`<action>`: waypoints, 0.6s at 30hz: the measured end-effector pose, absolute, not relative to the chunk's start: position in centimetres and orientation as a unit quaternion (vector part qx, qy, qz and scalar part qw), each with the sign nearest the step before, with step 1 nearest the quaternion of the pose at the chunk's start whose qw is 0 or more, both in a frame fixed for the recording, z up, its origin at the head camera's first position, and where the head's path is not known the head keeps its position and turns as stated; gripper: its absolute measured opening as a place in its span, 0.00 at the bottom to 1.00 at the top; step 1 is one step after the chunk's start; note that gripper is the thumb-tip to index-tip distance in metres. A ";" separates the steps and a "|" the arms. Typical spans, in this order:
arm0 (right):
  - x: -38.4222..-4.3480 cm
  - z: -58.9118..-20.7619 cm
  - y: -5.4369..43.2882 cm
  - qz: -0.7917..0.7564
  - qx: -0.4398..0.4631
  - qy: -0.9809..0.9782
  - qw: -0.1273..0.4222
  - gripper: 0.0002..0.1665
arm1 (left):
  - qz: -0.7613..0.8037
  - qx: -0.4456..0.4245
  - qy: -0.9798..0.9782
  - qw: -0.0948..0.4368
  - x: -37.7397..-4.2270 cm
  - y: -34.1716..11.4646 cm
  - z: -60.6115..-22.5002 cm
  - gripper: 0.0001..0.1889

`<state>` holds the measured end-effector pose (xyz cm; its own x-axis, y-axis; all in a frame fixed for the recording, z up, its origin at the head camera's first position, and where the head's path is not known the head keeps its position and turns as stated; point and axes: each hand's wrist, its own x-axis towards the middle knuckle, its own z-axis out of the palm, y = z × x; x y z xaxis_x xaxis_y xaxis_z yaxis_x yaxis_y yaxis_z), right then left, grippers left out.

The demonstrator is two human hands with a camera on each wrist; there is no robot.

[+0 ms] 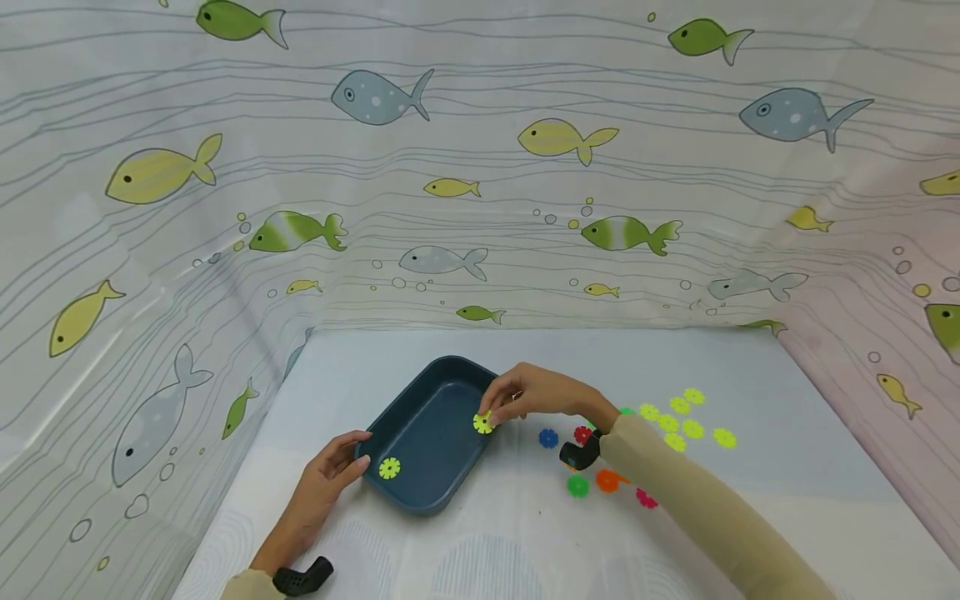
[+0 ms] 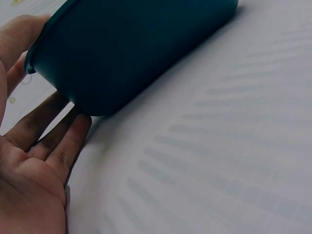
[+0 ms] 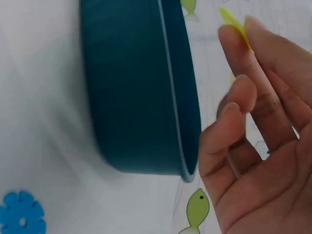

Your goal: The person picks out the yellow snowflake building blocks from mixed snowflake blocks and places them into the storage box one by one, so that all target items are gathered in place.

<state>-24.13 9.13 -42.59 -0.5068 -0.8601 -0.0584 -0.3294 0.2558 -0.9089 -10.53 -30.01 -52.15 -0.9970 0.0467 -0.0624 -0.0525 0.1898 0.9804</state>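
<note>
Right hand [image 1: 536, 392]: its thumb and forefinger pinch one yellow flower-shaped piece [image 1: 480, 427]; the other fingers are bent loosely, as the right wrist view shows.
Pinched yellow piece: it is above the blue tray [image 1: 427, 442], near the tray's right side, and not touching the tray floor.
Left hand [image 1: 318, 479]: its fingers are spread rather wide at the left end of the tray; they touch the rim and the outer wall.
Inside the tray: a second yellow piece [image 1: 384, 472] lies on the floor, near the left hand.
Right of the tray: a blue piece [image 1: 543, 439], a green piece [image 1: 572, 488] and an orange piece [image 1: 602, 483] lie apart on the desk [image 1: 517, 508]; a red piece [image 1: 579, 432] is partly hidden by a black wrist device [image 1: 581, 455].
Farther right: several yellow pieces [image 1: 693, 429] lie in a loose group, beyond the beige right sleeve [image 1: 697, 508].
Behind the desk: a white sheet [image 1: 480, 50] printed with fish.
</note>
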 end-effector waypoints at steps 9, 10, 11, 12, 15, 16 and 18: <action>-24.8 -41.9 6.5 -0.454 -0.424 0.713 0.326 0.09 | 0.631 -0.010 0.774 0.039 -10.4 -30.0 -52.1 0.26; -24.9 -41.9 6.3 -0.454 -0.426 0.710 0.329 0.09 | 0.632 -0.011 0.774 0.039 -10.4 -30.0 -52.1 0.26; -25.0 -41.8 6.0 -0.453 -0.428 0.709 0.331 0.09 | 0.632 -0.011 0.773 0.040 -10.4 -30.0 -52.0 0.26; -25.1 -41.8 5.7 -0.452 -0.430 0.707 0.332 0.09 | 0.633 -0.011 0.773 0.041 -10.4 -30.0 -52.0 0.26; -25.3 -41.7 5.0 -0.445 -0.433 0.708 0.336 0.09 | 0.635 -0.009 0.772 0.041 -10.3 -29.9 -51.9 0.26; -25.4 -41.7 4.8 -0.442 -0.435 0.708 0.337 0.10 | 0.635 -0.008 0.772 0.040 -10.3 -29.9 -51.9 0.26; -25.6 -41.6 4.3 -0.438 -0.436 0.709 0.340 0.10 | 0.636 -0.006 0.771 0.039 -10.3 -29.8 -51.8 0.26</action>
<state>-25.64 4.35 -41.61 -0.3887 -0.9160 -0.0994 -0.3206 0.2356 -0.9175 -10.32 -29.85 -51.83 -0.9969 0.0411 -0.0674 -0.0583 0.1915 0.9798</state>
